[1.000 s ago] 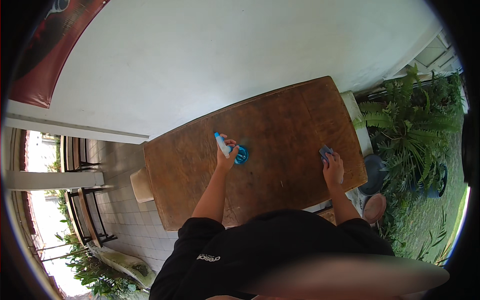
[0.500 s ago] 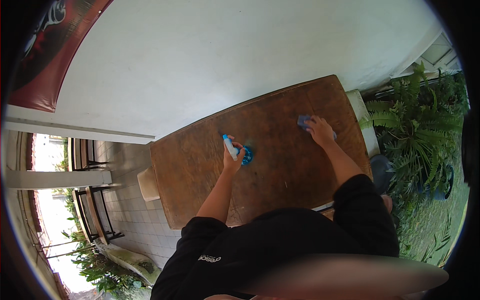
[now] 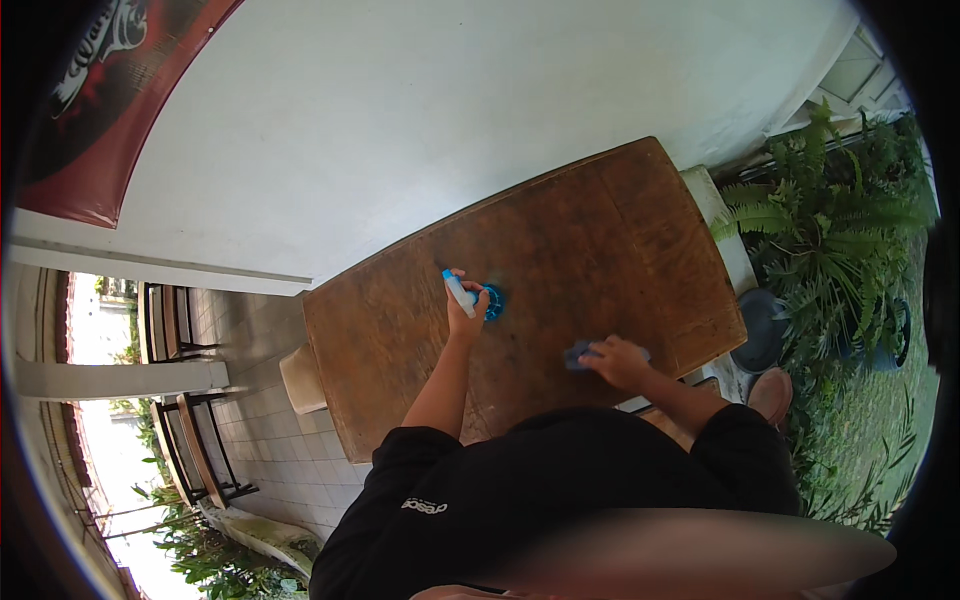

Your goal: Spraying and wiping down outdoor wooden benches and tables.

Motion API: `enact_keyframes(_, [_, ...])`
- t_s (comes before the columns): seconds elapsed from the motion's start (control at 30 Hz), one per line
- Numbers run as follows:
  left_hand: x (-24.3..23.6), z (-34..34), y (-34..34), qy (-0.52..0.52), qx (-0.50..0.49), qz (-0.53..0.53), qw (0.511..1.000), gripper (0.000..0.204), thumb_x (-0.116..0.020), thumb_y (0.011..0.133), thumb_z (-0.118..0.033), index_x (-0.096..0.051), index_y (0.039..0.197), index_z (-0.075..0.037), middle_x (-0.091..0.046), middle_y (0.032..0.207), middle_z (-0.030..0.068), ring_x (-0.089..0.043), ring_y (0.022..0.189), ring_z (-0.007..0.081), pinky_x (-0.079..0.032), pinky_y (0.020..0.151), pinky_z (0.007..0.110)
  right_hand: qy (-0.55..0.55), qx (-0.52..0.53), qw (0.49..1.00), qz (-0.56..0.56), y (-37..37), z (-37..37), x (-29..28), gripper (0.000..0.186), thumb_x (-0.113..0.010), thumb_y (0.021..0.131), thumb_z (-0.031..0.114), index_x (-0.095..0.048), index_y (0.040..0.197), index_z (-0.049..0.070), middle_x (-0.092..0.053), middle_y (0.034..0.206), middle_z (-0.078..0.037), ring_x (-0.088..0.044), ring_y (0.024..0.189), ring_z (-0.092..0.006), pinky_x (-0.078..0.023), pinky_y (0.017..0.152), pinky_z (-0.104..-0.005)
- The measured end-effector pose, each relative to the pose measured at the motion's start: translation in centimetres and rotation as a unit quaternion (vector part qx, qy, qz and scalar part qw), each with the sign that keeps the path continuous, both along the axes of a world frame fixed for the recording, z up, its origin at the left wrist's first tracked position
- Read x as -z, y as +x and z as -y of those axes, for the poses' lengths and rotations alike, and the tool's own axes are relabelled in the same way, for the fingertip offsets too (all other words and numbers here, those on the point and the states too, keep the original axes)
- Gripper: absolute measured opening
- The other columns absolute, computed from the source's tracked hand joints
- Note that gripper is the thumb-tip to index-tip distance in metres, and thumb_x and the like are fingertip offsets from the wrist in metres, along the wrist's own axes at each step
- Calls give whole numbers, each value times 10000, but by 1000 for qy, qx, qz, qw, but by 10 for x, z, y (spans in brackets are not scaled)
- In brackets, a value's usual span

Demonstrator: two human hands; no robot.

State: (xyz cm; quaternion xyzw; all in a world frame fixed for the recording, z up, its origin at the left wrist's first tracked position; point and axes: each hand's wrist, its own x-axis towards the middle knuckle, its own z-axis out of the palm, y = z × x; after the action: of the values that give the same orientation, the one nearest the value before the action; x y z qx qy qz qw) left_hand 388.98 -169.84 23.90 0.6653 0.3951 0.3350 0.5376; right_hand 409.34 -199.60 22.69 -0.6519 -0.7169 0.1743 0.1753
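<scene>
My left hand [image 3: 467,312] is closed around the neck of a spray bottle [image 3: 491,302] with a blue body and a white and light-blue spray head. The bottle is over the middle of the brown wooden table [image 3: 560,220]; whether its base touches the wood I cannot tell. To the right, near the table's close edge, my right hand [image 3: 618,362] grips a blue-grey cloth [image 3: 577,354] against the tabletop. Part of the cloth pokes out on either side of the fingers, and its middle is hidden under them.
A white wall [image 3: 420,120] runs along the table's far side, with a red banner [image 3: 100,130] at far left. Potted ferns [image 3: 800,220] and a dark round basin [image 3: 760,330] stand right. Benches [image 3: 200,450] and a pale seat [image 3: 302,380] are left.
My right hand has drawn the cloth from the far right of the tabletop toward me and slightly left. My left hand stays at about the same spot with the spray bottle.
</scene>
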Motion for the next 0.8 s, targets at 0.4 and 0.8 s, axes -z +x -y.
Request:
enact_keyframes(0.4, [-2,5,-22,85,0,-10,996,619,-734,798,-89,-365,1295,-98,-630,846,61,-613,807,152,-480,752,305,29,345,935,73,-75,11,5,348,-575,783,61,-694,1062,231,-609,1137,-71,-574,908,-306,-503,756,-430])
enact_keyframes(0.8, [-5,-2,-126,-48,139,40,988,602,-758,821,-111,-370,1279,-87,-633,810,35,-593,780,91,-475,708,270,1,545,829,123,-85,26,-7,412,-626,824,84,-611,1216,209,-582,1238,-62,-574,986,-319,-521,829,-410])
